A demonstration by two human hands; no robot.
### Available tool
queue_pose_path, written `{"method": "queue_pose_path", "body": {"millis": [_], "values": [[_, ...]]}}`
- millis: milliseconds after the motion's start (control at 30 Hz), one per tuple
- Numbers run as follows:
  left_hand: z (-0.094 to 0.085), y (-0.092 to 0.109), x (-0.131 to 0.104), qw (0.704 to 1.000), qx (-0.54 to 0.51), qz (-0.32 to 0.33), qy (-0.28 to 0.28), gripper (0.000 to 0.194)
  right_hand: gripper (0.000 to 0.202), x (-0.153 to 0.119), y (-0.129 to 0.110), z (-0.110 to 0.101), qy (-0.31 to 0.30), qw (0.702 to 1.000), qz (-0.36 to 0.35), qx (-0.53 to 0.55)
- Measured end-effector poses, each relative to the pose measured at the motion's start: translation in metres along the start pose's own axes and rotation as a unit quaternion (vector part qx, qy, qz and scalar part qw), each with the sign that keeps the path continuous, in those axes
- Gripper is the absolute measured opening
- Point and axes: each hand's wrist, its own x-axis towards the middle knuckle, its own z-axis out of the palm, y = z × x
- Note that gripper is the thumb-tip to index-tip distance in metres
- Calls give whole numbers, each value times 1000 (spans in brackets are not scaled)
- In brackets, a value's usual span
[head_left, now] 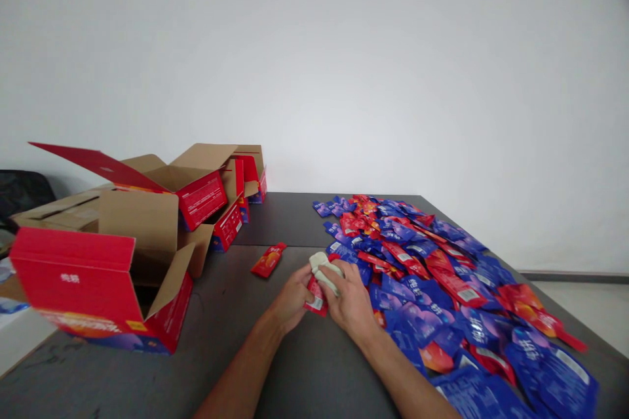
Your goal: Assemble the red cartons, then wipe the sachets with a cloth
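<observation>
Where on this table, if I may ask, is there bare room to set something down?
Bare tabletop lies between the near open box and the left hand, and beyond the lone red pouch, towards the wall. Pouches crowd the right side.

From your head, your camera faces forward and down across the dark table [226,320]; it is near enough that your forearms [248,360] enter from the bottom edge; your left hand [293,299] and right hand [348,298] sit below centre; the white wall [314,65] fills the upper half.

Workroom or stockroom (unclear which) | open cartons [73,265] | 1 pouch heap [422,301] | dark tabletop [221,334]
</observation>
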Motion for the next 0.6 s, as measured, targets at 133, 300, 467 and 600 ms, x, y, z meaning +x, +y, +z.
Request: {"method": "queue_pose_path", "body": {"millis": [133, 300, 467, 600], "values": [[4, 3, -5, 998, 19, -48, -44, 79, 32, 3, 20, -2, 66, 996, 45, -29], [5, 1, -2, 997, -22, -46, -53, 79, 32, 4, 28, -5, 91, 994, 49, -29], [-4, 5, 6, 997, -67, 33, 4, 81, 30, -1, -3, -5, 19, 1000, -9, 12], [-11, 6, 7, 997, -49, 48, 44, 78, 27, -5, -19, 0, -55, 998, -30, 31]]}}
